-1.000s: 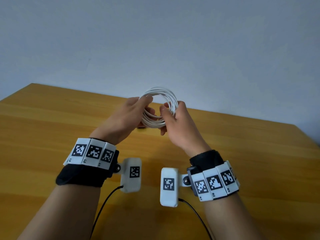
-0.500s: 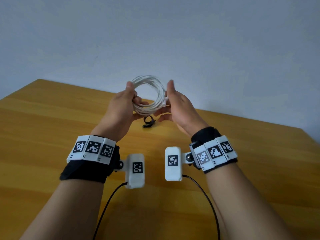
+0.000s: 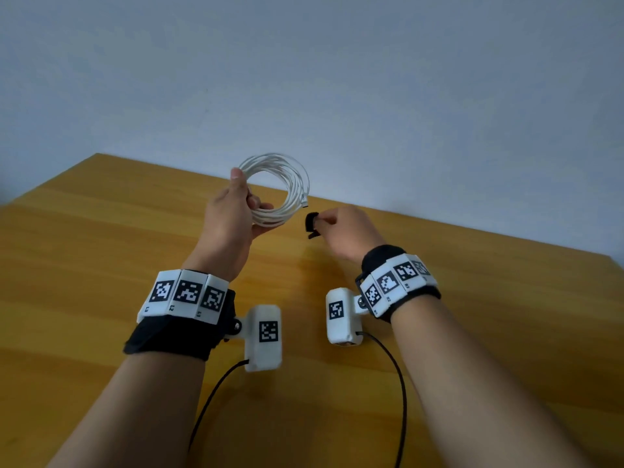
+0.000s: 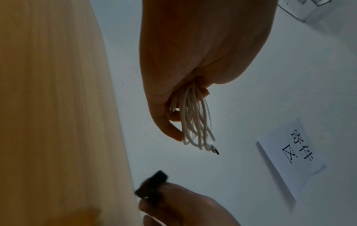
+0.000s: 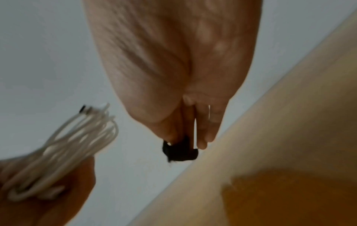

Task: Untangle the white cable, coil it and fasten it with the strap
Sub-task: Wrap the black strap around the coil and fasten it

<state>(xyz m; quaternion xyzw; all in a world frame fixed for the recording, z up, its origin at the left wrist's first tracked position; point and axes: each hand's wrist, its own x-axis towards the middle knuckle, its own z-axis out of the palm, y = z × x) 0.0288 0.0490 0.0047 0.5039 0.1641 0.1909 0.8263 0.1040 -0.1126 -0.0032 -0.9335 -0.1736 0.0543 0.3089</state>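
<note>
The white cable (image 3: 287, 184) is wound into a round coil of several loops and held upright above the table. My left hand (image 3: 236, 211) grips the coil at its left side, thumb on top and fingers curled under it. One plug end (image 3: 305, 201) hangs free at the coil's right side. In the left wrist view the loops (image 4: 195, 122) hang from my curled fingers. My right hand (image 3: 341, 228) pinches the small black strap (image 3: 311, 224) just right of the coil, lifted off the table. The right wrist view shows the strap (image 5: 179, 151) between the fingertips, apart from the cable (image 5: 77, 137).
A wooden table (image 3: 101, 265) stretches below both hands, its far edge meeting a plain pale wall (image 3: 337, 79). A white paper sign (image 4: 289, 152) with printed characters hangs on that wall. Black wires (image 3: 398, 383) trail from the wrist cameras toward me.
My right hand let go of the coil, dropped to the table and picked up the black strap. The left hand now holds the coil alone.
</note>
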